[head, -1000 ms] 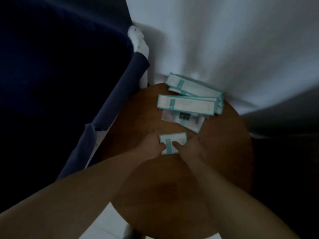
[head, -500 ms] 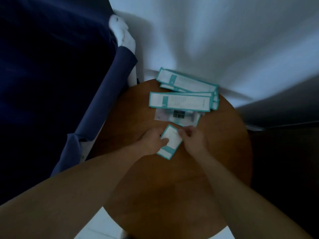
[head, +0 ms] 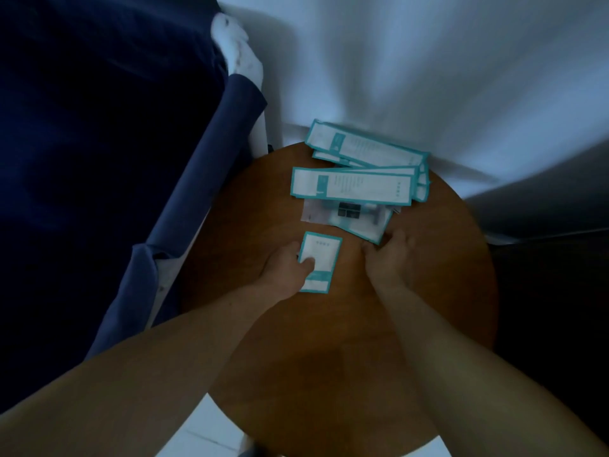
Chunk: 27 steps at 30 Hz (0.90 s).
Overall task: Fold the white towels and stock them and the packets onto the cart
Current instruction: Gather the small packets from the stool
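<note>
A small white packet with a teal border is held upright by my left hand, thumb on its face, above the round wooden table. My right hand is apart from that packet, fingers curled at the corner of a clear plastic packet. Behind it lie several long white and teal packets in a loose pile at the table's far edge.
A bed with a dark blue cover and a white pillow corner stands to the left. White curtain or sheet hangs behind the table. Pale floor tiles show below the table edge.
Both hands held the small packet a second ago. The right hand has let go and moved right to the clear packet. The left hand has turned the small packet upright.
</note>
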### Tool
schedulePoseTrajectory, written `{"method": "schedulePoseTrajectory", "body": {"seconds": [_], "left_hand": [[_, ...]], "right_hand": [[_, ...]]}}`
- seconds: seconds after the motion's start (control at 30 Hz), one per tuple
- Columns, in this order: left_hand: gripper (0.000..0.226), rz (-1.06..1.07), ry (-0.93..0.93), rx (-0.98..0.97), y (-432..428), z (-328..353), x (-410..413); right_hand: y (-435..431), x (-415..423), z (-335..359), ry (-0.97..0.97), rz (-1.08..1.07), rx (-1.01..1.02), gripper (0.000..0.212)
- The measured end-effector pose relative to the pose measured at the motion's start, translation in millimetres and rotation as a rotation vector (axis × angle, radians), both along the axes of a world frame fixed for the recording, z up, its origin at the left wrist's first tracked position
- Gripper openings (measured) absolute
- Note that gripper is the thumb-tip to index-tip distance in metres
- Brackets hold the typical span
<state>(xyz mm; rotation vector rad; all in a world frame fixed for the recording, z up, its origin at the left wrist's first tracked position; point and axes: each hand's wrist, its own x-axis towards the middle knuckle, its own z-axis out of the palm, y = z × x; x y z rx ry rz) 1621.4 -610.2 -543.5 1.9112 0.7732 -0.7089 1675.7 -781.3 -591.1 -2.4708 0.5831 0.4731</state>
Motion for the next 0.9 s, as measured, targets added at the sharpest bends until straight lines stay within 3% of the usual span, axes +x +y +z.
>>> {"method": "schedulePoseTrajectory", "body": {"seconds": [0.13,0.23,0.57,0.7,0.8,0.9], "left_hand": [[0.030,-0.014,0.014,0.029,-5.6,2.9,-2.1],[0.028,-0.002,0.008,0.025,-8.3,1.7,-2.8],[0.029,0.052,0.042,0.007,-5.1,-0.5,-3.9],[0.030,0.109,0.056,-0.027,-5.4,3.2,0.1],[0.029,0.172,0.044,-0.056,-5.7,4.7,1.4],[0.031,0.194,0.055,-0.064,-6.2,7.4,0.9]], "right_hand": [[5.9,12.9,-2.7,0.007,-0.101,0.081,0.066],[9.8,25.0,-6.4,0.054,-0.100,0.025,0.071],[-5.9,9.1,-11.7,0.115,-0.162,0.220,0.024],[-12.9,-8.6,-7.9,0.233,-0.194,0.291,0.031],[-18.9,-35.3,-6.9,0.415,-0.212,0.417,0.020],[-28.6,-50.6,-9.7,0.403,-0.070,0.283,0.029]]}}
